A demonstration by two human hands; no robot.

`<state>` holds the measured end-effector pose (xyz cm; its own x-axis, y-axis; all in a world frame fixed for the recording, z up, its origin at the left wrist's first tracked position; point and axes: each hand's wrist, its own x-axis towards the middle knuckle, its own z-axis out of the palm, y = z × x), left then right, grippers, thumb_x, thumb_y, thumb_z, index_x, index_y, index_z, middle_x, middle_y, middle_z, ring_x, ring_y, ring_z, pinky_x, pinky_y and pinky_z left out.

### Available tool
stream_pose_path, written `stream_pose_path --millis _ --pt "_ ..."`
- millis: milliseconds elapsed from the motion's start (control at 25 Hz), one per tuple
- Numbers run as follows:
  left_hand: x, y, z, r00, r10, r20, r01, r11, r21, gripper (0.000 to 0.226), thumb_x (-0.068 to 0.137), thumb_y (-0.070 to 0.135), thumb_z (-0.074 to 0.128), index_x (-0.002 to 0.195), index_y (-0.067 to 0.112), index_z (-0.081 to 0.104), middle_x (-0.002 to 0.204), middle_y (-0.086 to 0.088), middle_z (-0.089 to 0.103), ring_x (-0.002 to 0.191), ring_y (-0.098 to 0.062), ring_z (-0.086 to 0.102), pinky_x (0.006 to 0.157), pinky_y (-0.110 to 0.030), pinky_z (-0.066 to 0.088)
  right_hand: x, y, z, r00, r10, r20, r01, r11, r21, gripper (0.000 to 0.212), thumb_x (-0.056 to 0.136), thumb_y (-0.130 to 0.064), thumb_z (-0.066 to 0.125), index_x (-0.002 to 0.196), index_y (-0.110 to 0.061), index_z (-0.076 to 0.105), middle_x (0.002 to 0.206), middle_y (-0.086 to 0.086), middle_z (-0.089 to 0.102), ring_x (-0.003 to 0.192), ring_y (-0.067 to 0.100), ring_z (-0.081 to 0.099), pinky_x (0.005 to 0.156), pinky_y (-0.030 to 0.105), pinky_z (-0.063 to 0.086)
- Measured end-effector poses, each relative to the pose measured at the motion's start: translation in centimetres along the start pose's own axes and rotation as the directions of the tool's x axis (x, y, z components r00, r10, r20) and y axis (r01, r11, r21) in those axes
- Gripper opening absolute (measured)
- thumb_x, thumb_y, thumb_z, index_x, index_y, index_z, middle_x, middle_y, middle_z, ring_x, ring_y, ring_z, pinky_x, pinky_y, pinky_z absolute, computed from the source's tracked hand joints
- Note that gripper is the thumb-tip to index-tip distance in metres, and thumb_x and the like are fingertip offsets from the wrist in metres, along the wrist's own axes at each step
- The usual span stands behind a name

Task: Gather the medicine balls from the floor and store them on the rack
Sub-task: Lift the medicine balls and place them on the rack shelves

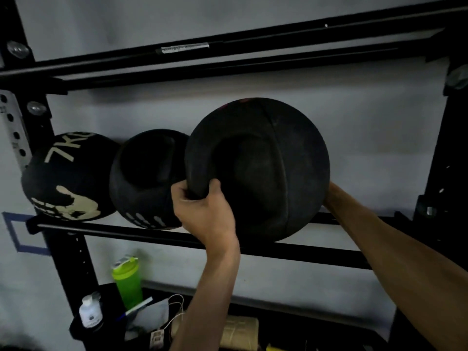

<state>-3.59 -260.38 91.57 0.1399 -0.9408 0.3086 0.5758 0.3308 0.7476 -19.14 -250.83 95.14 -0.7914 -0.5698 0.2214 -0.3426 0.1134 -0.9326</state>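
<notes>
At centre frame, your left hand (pixel 205 209) curls its fingers round the handle rim of the medicine ball (pixel 268 158) over the rack rail (pixel 106 231); your right hand sits hidden behind it, so I cannot tell its fingers.

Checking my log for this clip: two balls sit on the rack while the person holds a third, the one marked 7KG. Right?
No. In the head view the 7KG ball sits at the left end of the rack, untouched; the left hand grips the larger ball on the right.

Dim, low-contrast view; blacks crushed, soft motion blur, wide-angle bending at edges.
</notes>
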Motion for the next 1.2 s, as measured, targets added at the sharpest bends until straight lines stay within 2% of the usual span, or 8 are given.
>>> stream_pose_path --millis 240,400,480,560,720,880,1000,1200 --pt "-2.0 -2.8 0.4 0.996 0.079 0.036 -0.081 0.995 0.05 0.022 0.081 0.008 0.076 0.086 0.011 0.055 0.072 0.007 0.053 0.063 -0.003 0.054 0.069 -0.022 0.051 3.0 3.1 -0.1 0.957 0.274 0.092 -0.22 0.898 -0.381 0.042 0.104 0.006 0.031 0.07 -0.016 0.042 0.078 -0.005 0.034 0.063 0.01 0.029 0.056 0.018 0.042" --pt "-2.0 -3.2 1.0 0.995 0.09 0.036 -0.093 0.99 0.104 0.023 0.081 0.017 0.078 0.088 0.015 0.056 0.072 0.011 0.056 0.067 -0.006 0.058 0.073 -0.027 0.054 2.8 6.6 -1.5 0.954 0.27 0.132 -0.228 0.937 -0.266 0.032 0.106 -0.003 0.034 0.076 -0.006 0.047 0.084 0.002 0.041 0.088 0.016 0.041 0.102 0.022 0.034" --pt "-1.6 -3.2 1.4 0.995 0.092 0.042 -0.097 0.985 0.146 0.023 0.081 0.02 0.078 0.089 0.017 0.056 0.073 0.011 0.057 0.071 -0.008 0.061 0.077 -0.03 0.054 3.1 7.5 -1.4 0.95 0.298 0.096 -0.266 0.93 -0.254 0.025 0.107 -0.003 0.033 0.096 -0.007 0.055 0.093 0.005 0.047 0.096 0.013 0.046 0.091 0.018 0.046" --pt "-1.1 -3.2 1.8 0.996 0.066 0.063 -0.077 0.977 0.196 0.024 0.08 0.023 0.079 0.09 0.021 0.057 0.076 0.013 0.059 0.076 -0.007 0.063 0.08 -0.031 0.054 3.3 7.7 -0.7 0.969 0.237 0.066 -0.24 0.97 0.041 0.033 0.105 0.004 0.032 0.089 -0.017 0.052 0.092 0.002 0.051 0.081 0.011 0.053 0.061 0.018 0.053" --pt "0.0 -3.4 2.8 0.992 -0.014 0.122 -0.019 0.966 0.259 0.026 0.08 0.028 0.079 0.094 0.024 0.057 0.082 0.012 0.063 0.082 -0.006 0.065 0.086 -0.032 0.053 4.1 8.3 -0.5 0.985 0.139 -0.098 -0.115 0.969 0.218 0.036 0.104 0.0 0.042 0.072 -0.014 0.049 0.075 0.004 0.05 0.068 0.014 0.047 0.049 0.015 0.047" --pt "0.4 -3.1 3.8 0.984 -0.051 0.169 -0.014 0.931 0.365 0.028 0.08 0.024 0.075 0.102 0.022 0.057 0.088 0.01 0.065 0.086 -0.011 0.064 0.084 -0.031 0.048 3.5 10.0 -1.8 0.963 0.242 -0.117 -0.178 0.902 0.394 0.032 0.105 -0.011 0.04 0.081 -0.011 0.062 0.08 0.007 0.063 0.073 0.024 0.054 0.063 0.032 0.045" --pt "0.6 -2.8 4.2 0.976 -0.085 0.201 -0.004 0.914 0.406 0.028 0.082 0.021 0.073 0.105 0.02 0.058 0.089 0.01 0.063 0.082 -0.01 0.061 0.082 -0.03 0.049 1.2 10.4 -2.5 0.975 0.218 -0.035 -0.165 0.826 0.538 0.031 0.109 -0.022 0.033 0.109 -0.015 0.063 0.103 0.009 0.067 0.094 0.029 0.063 0.084 0.043 0.054" --pt "0.4 -2.7 3.1 0.942 -0.058 0.329 -0.074 0.924 0.375 0.037 0.086 0.022 0.069 0.118 0.01 0.056 0.105 -0.001 0.064 0.095 -0.018 0.065 0.093 -0.039 0.054 -2.5 10.1 -1.8 0.983 0.164 -0.088 -0.113 0.9 0.421 0.028 0.109 -0.024 0.036 0.117 -0.012 0.06 0.119 0.019 0.066 0.105 0.035 0.066 0.091 0.047 0.056"
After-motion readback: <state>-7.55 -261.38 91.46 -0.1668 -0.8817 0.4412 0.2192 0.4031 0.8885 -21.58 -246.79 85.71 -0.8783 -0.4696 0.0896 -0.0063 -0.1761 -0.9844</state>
